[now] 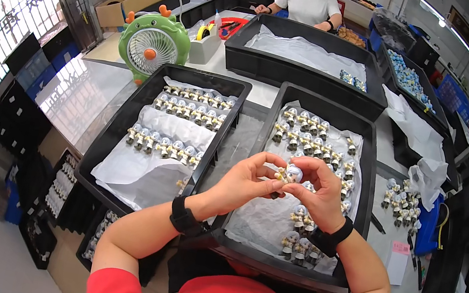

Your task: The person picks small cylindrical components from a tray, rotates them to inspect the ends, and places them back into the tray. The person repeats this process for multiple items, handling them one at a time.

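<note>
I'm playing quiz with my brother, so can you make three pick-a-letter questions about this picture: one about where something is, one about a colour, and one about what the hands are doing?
1. Where is the fan?
A. Behind the left tray
B. Inside the right tray
C. On the floor

2. What colour is the fan?
A. Blue
B. Green
C. Red

3. What are the two hands doing?
A. Resting flat in the tray
B. Holding one small figurine together
C. Hanging open with nothing in them

Answers:
1. A, it stands on the table beyond the left tray.
2. B, its body is green with orange horns.
3. B, the left hand and right hand both pinch a small figurine above the right tray.
</note>
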